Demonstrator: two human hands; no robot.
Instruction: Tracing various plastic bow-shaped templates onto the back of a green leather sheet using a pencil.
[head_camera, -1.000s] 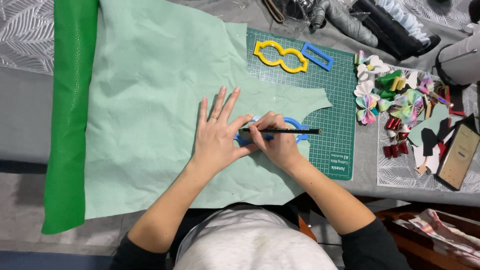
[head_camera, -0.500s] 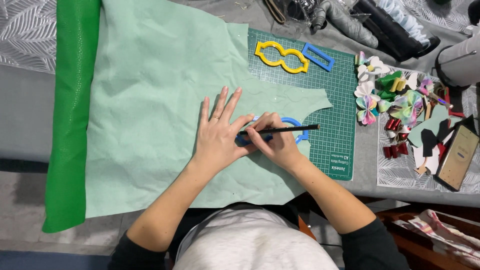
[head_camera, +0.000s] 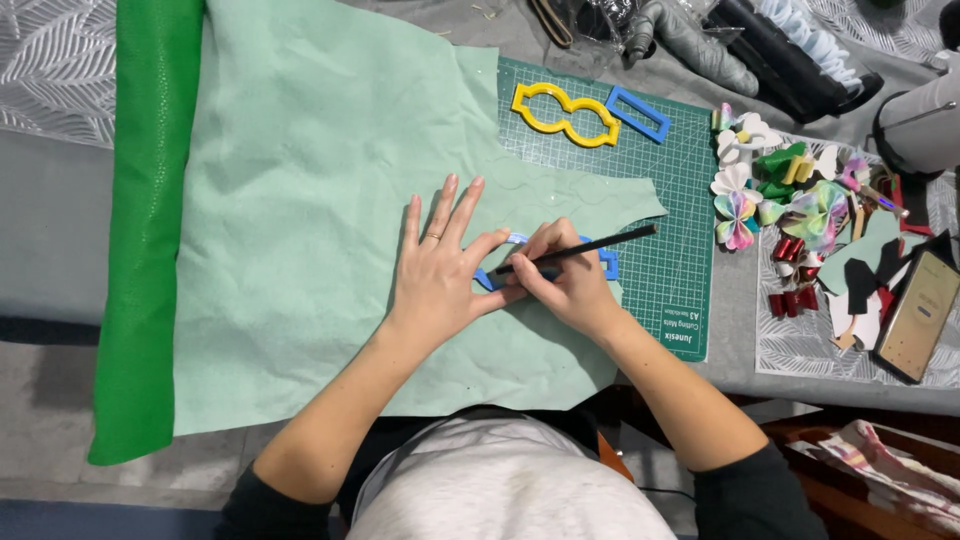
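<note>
A large pale green sheet of fabric (head_camera: 320, 200) lies flat on the table, partly over a dark green cutting mat (head_camera: 670, 200). My left hand (head_camera: 435, 270) presses flat on a blue plastic template (head_camera: 605, 262) that lies on the sheet, fingers spread. My right hand (head_camera: 565, 280) holds a black pen (head_camera: 590, 246) like a pencil, its tip down at the template's edge between my two hands. Most of the blue template is hidden under my hands.
A bright green roll (head_camera: 145, 220) lies along the sheet's left side. A yellow template (head_camera: 565, 113) and a blue rectangular frame (head_camera: 637, 113) rest on the mat. Coloured bows and cut pieces (head_camera: 790, 200) and a phone (head_camera: 918, 315) lie at the right.
My right hand has shifted slightly left along the template with the pen, whose far end has tilted upward. My left hand stays pressed in place.
</note>
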